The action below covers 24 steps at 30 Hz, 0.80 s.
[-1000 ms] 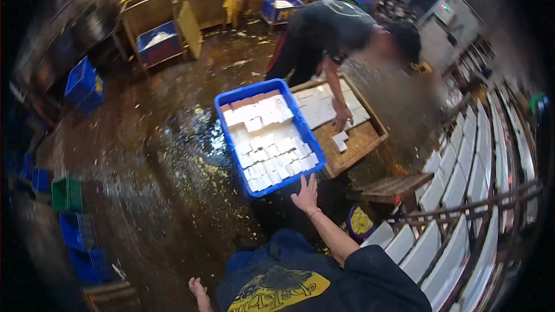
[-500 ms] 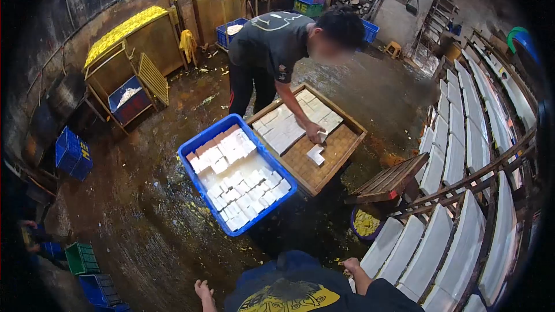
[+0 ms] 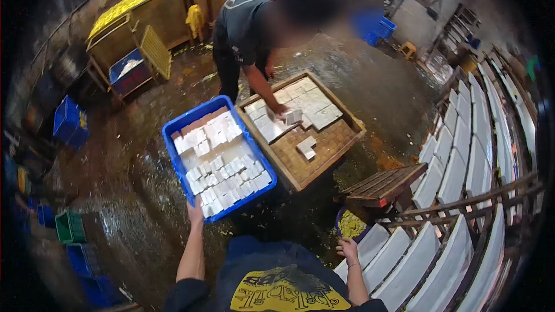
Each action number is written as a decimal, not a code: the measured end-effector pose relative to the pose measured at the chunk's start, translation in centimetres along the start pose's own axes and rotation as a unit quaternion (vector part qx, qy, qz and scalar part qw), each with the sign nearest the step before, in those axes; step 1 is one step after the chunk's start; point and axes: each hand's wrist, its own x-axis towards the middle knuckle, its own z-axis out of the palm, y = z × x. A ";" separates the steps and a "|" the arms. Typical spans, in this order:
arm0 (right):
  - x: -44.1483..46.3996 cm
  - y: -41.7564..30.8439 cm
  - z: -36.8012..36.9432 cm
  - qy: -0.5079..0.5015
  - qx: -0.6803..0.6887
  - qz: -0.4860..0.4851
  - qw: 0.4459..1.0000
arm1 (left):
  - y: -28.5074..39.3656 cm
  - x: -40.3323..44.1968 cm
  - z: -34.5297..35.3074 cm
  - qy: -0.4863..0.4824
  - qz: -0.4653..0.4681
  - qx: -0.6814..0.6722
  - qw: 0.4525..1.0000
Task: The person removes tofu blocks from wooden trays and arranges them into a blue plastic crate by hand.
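Note:
My left hand [image 3: 195, 210] is at the near left corner of a blue tub [image 3: 169, 133], its fingers against the rim and partly hidden. White blocks [image 3: 225, 182] stand in rows inside the tub. Beside it, a wooden tray [image 3: 289, 178] holds white blocks and one loose L-shaped group [image 3: 307, 147]. A co-worker's hand [image 3: 280, 110] holds a few blocks over this tray. My right hand [image 3: 347, 249] is low on the right, near a purple bowl of yellow pieces [image 3: 351, 225]; its fingers are curled, and what they hold, if anything, is too small to tell.
A co-worker [image 3: 243, 29] bends over the tray's far side. Long white slabs [image 3: 428, 257] lie on racks at the right. A small wooden stand [image 3: 384, 188] is right of the tray. Blue and green crates [image 3: 70, 227] line the left on a wet floor.
My left hand has moved up to the tub's near corner. My right hand has reached toward the tub, drawn back, and now lies near the bowl. The co-worker's hand has moved left over the tray.

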 end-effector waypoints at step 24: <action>3.4 -9.1 6.3 -0.091 -0.022 -0.019 0.995 | 4.9 -2.5 0.4 0.130 -0.091 0.164 0.974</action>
